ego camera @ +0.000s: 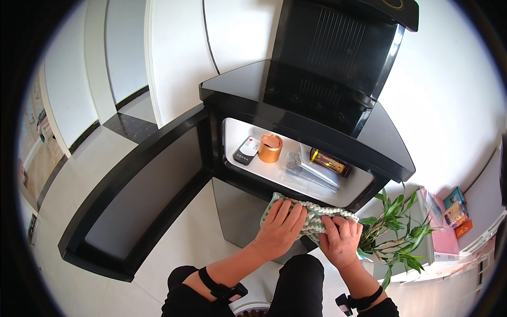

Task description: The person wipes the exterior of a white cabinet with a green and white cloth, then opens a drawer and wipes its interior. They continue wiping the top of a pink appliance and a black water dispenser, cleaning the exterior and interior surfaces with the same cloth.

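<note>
A green-and-white chunky-knit cloth (pixel 311 222) is held up in front of a black appliance cabinet (pixel 301 123). My left hand (pixel 280 228) grips its left part, fingers laid over the top. On the other side, my right hand (pixel 341 239) pinches the right part between thumb and fingers. The cloth lies just below the front edge of a white-lined compartment (pixel 261 170). Inside stand or lie a white-and-black remote control (pixel 247 150), a copper-coloured tin (pixel 270 148), clear plastic bags (pixel 313 170) and a dark cylindrical container (pixel 329 161) on its side.
The curved cabinet door (pixel 142 194) swings out to the left. A black panel (pixel 336 43) rises behind the cabinet top. At right, a leafy potted plant (pixel 396 233) stands near a shelf with a pink box (pixel 441 233). Pale floor tiles (pixel 190 222) show below.
</note>
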The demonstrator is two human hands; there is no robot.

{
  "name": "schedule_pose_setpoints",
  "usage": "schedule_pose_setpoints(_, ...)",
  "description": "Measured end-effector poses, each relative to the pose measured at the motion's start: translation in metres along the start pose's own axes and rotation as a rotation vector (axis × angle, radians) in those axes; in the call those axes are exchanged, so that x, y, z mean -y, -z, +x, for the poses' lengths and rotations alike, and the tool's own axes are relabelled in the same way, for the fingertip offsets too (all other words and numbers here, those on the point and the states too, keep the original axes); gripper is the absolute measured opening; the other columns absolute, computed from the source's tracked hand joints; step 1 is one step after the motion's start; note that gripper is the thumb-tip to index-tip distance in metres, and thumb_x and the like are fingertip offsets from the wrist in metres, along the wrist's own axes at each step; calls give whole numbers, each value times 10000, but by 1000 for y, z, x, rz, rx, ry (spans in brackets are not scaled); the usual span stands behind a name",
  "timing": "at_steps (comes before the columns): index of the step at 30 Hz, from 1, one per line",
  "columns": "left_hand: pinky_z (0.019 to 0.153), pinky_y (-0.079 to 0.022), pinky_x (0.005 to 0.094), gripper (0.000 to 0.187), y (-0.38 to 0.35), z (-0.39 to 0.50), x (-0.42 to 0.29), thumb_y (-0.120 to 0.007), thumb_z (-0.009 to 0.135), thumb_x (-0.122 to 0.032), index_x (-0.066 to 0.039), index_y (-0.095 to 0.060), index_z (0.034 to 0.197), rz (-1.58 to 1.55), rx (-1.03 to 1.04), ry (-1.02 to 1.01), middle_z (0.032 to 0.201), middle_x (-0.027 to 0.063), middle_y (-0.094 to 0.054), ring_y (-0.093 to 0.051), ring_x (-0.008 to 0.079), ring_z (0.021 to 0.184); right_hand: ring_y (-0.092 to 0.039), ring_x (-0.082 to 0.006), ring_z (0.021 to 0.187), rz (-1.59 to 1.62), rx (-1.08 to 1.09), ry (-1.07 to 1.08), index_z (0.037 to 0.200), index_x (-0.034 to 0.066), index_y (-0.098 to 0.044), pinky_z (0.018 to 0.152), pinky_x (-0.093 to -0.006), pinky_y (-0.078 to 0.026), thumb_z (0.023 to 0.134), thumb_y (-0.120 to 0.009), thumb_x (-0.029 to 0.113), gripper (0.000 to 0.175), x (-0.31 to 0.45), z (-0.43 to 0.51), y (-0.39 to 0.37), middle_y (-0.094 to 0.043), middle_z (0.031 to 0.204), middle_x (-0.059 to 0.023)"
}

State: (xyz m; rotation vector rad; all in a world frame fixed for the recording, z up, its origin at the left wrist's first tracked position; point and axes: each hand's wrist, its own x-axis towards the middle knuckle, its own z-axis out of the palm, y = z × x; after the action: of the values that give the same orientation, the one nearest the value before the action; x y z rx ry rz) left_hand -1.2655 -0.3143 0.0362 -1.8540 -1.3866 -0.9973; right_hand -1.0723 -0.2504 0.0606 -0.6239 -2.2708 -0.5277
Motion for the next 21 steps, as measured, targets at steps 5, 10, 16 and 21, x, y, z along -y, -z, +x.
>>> schedule_pose_setpoints(5,1036,-392,464,424,3,-2,9,-543,833,-128,40,-534,1223,-24,22,-35,1217,159,-514,-505,331,1142,-505,-229,884,9,9,-28,1157,151,-654,762,-405,-347,705,-724,176,458,4,2,0,-546,1030,-16)
schedule_pose_setpoints(10,1049,-386,454,406,12,-3,17,-529,840,-116,32,-535,1218,-7,51,-25,1229,155,-516,-509,321,1152,-506,-248,915,5,0,-43,1182,140,-650,777,-413,-353,713,-719,152,475,10,5,1,-545,1032,-35)
schedule_pose_setpoints(16,1033,-398,496,372,25,-12,36,-546,821,-47,12,-558,1188,25,57,99,1216,140,-547,-535,335,1156,-509,-211,941,8,10,38,1222,154,-633,782,-401,-354,728,-720,188,502,23,20,-12,-533,1081,-17)
schedule_pose_setpoints(21,1079,-345,531,404,30,-18,57,-555,823,-60,0,-539,1222,99,73,165,1257,126,-527,-511,321,1205,-506,-205,963,44,-29,34,1253,180,-618,810,-399,-349,678,-775,197,597,39,31,-29,-519,1086,-5)
